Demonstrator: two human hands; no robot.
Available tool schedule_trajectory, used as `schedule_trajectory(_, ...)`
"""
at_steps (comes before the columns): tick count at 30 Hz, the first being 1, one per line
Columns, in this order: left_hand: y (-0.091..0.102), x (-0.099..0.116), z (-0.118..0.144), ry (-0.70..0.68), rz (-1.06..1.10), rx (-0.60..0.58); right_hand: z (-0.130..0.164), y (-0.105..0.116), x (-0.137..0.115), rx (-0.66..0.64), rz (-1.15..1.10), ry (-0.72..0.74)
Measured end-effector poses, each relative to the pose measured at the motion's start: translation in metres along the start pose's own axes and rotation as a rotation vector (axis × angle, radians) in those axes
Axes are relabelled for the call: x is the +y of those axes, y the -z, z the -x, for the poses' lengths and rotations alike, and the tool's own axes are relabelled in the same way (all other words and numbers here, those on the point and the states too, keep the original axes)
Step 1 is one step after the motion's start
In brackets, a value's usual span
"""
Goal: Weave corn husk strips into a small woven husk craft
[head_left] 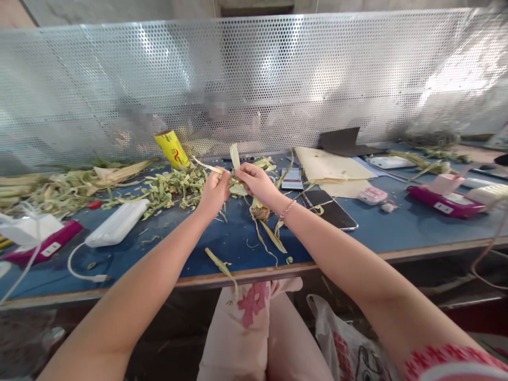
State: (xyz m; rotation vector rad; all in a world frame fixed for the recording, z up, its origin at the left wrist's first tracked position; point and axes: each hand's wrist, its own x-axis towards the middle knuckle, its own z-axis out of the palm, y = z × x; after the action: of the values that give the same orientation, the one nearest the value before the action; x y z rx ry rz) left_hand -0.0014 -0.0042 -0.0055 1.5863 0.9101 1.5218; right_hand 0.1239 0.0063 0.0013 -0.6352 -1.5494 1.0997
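Note:
My left hand (pixel 216 191) and my right hand (pixel 256 182) meet above the middle of the blue table. Pale dried husk strips (pixel 234 156) stick up between the fingers, and both hands pinch them. Where one strip ends and another begins is hidden by the fingertips. Just below my right hand lies a small coiled, woven-looking bundle (pixel 260 212) with loose husk ends trailing from it. To the left of my left hand spreads a heap of husk scraps (pixel 178 185). A single strip (pixel 220 264) hangs over the table's front edge.
A yellow tube (pixel 172 150) leans behind the scraps. Left are a white power bank (pixel 118 223) and a purple power strip (pixel 45 244). Right are a dark tablet (pixel 329 209), tan paper (pixel 333 165) and another power strip (pixel 444 202). A perforated metal panel (pixel 254 69) stands behind.

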Motion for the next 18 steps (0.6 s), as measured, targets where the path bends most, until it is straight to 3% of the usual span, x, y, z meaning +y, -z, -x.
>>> schedule_trajectory(8, 0.003, -0.004, -0.002, 0.106, -0.058, 0.013, -0.002, 0.003, 0.009, 0.044, 0.059, 0.006)
schedule_trajectory(14, 0.006, -0.008, -0.003, 0.041, -0.088, 0.058, -0.004, 0.003, 0.013, 0.089, -0.02, -0.116)
schedule_trajectory(18, 0.004, 0.003, -0.001, 0.19, 0.114, 0.092, -0.003, 0.003, 0.007, 0.158, -0.141, -0.201)
